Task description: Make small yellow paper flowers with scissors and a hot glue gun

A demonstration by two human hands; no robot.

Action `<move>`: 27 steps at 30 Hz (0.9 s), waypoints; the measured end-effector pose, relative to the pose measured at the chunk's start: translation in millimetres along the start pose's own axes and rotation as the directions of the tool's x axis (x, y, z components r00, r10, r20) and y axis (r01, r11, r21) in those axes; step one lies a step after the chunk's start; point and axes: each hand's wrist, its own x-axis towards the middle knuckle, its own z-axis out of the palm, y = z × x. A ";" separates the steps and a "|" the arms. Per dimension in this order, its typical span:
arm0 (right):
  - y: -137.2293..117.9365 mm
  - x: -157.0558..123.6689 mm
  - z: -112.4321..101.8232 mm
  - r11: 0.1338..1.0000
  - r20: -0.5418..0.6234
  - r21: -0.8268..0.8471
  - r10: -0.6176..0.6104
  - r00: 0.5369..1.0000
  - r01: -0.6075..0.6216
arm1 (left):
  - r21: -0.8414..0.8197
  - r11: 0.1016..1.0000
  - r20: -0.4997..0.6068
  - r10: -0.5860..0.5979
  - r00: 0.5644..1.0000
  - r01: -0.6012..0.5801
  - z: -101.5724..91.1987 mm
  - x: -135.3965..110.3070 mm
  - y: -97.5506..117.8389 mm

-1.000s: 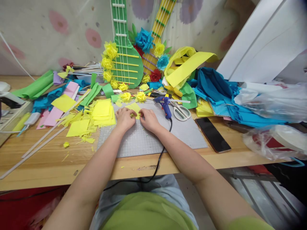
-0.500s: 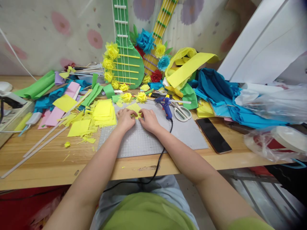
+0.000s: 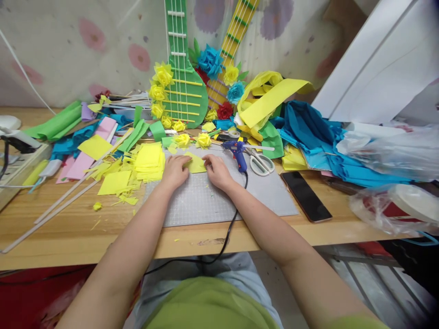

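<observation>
Flowered sheeting (image 3: 61, 59) hangs behind a wooden worktop (image 3: 68, 230) strewn with coloured paper. From the head view, I see a gray cutting mat (image 3: 202, 205) near the front edge, with a small piece of yellow paper (image 3: 196, 164) lying on its far part, between the two hands. The left hand (image 3: 175, 172) is at the paper's left side and the right hand (image 3: 218, 171) at its right; I cannot tell whether the fingers of either pinch the edges or just rest there. Left of the left hand sits a stack of yellow squares (image 3: 149, 160). Beyond the paper are two yellow paper flowers. Right of the right hand lie a blue glue gun (image 3: 239, 155) and scissors (image 3: 261, 165), then a phone (image 3: 306, 196). A green guitar shape (image 3: 190, 103) stands upright at the back.
</observation>
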 end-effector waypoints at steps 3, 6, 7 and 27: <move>-1.2 -0.6 -3.9 1.000 -0.076 -0.003 -0.016 0.997 0.016 | 0.073 0.996 -0.035 -0.045 0.998 0.048 -0.9 -2.2 5.9; -3.1 -2.2 -5.1 0.995 -0.077 -0.057 -0.085 0.993 0.081 | 0.100 0.989 -0.048 -0.105 0.993 0.109 -1.2 -3.9 12.6; -3.9 -2.6 -4.8 0.992 -0.063 -0.077 -0.106 0.992 0.101 | 0.105 0.987 -0.045 -0.118 0.992 0.123 -1.0 -4.6 14.7; -4.3 -2.2 -3.0 0.976 0.072 -0.116 -0.178 0.981 0.185 | -0.008 0.997 0.089 0.077 0.993 -0.077 -6.2 -12.9 12.2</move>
